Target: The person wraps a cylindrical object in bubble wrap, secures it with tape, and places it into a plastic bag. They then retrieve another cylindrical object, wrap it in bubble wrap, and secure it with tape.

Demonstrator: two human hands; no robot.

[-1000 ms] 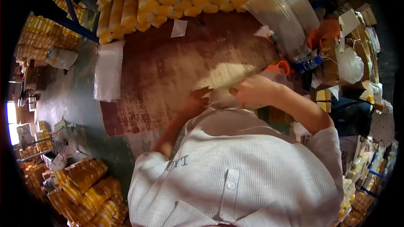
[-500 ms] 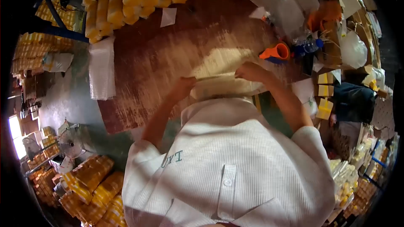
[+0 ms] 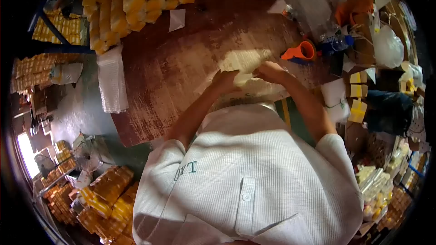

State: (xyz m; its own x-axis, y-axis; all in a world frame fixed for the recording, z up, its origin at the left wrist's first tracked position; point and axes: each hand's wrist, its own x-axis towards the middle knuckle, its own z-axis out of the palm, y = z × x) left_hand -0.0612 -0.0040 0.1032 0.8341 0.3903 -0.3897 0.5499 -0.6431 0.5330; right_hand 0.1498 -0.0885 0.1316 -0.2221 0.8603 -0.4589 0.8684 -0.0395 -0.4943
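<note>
At the near edge of the worn reddish-brown table lies a pale, shiny plastic bag (image 3: 261, 90), partly translucent, with faint dark marks near its lower edge. My left hand (image 3: 225, 81) is closed at its left part, fingers curled toward the middle. My right hand (image 3: 271, 71) pinches the bag's upper right part, a short distance from the left hand. The fingertips of both hands are partly hidden by the hands themselves. A bright patch of light falls on the tabletop just beyond the hands.
An orange tape roll or cup-like piece (image 3: 305, 51) and a blue-capped bottle (image 3: 337, 43) lie to the right. Yellow wrapped rolls (image 3: 136, 0) are stacked along the far edge. Bubble wrap (image 3: 111, 79) hangs at the left edge; clear plastic sheeting (image 3: 299, 0) lies far right.
My left hand has moved right and slightly up, closer to my right hand. The bag's upper edge, stretched between the hands before, is now bunched. My right hand has barely shifted.
</note>
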